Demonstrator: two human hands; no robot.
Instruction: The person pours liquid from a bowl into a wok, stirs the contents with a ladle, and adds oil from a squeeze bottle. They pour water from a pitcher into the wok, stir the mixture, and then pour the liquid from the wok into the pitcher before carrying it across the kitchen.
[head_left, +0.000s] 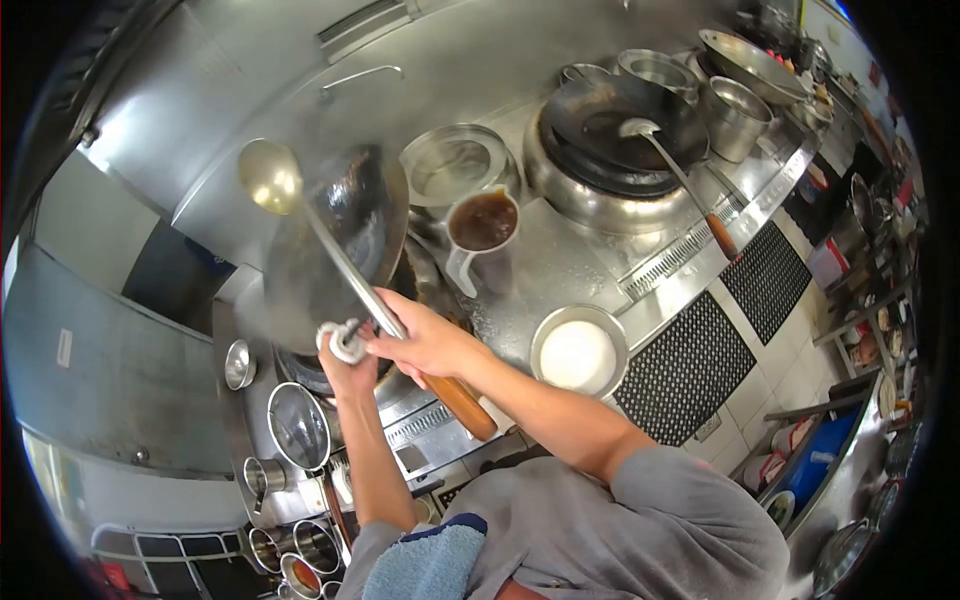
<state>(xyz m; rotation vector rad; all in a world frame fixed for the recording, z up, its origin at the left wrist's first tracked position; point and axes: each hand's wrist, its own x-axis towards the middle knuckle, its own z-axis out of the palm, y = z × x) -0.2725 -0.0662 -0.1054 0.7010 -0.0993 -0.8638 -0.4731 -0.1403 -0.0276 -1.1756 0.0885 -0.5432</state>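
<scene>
My right hand [430, 342] is closed round the metal shaft of a long ladle [268, 178]. Its bowl is raised to the upper left, and its wooden grip end points back towards my body. Beside it, my left hand [348, 375] grips a rolled white cloth [343, 342] at the near edge of a dark wok [355, 225]. What the cloth wraps is mostly hidden, apart from a short dark piece, seemingly the wok's handle. The wok is tilted up steeply over the burner, and haze blurs its left side.
A jug of brown liquid [484, 222] stands right of the wok, near a lidded pot [455, 165]. A bowl of white contents [578, 357] is at the counter's front edge. Another wok [615, 115] holds a second ladle [680, 175]. A strainer [298, 427] lies at left.
</scene>
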